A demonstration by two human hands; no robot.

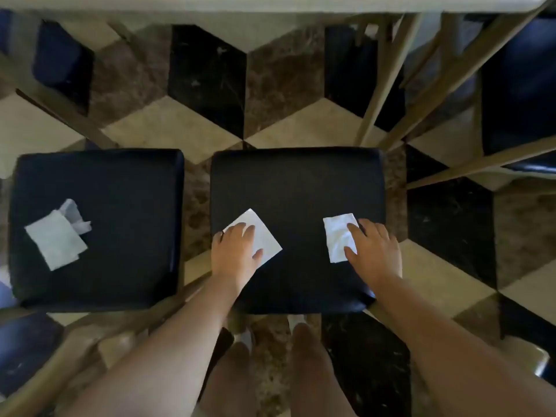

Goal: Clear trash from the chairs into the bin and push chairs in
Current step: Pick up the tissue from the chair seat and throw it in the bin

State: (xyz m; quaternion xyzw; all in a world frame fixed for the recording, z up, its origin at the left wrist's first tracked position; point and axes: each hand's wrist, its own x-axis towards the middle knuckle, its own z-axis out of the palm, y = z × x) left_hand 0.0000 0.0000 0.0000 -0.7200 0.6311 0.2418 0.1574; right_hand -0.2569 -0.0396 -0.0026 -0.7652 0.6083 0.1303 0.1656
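Observation:
Two black padded chair seats stand side by side below me. On the right chair seat [298, 182] lie two white paper napkins. My left hand [236, 251] rests flat on the left napkin [261, 233], fingers spread over it. My right hand [376, 248] lies on the right napkin [337, 233], its fingertips on the paper's edge. Neither napkin is lifted off the seat. The left chair seat [120, 206] carries a pale folded napkin [55, 243] with a crumpled white scrap [75, 216] beside it. No bin is in view.
A table edge [270, 3] runs along the top, with wooden legs [379, 85] beneath it. More dark chair seats [520, 94] stand at the right and upper left [63, 64]. The floor is patterned in black, brown and cream tiles. My legs show at the bottom.

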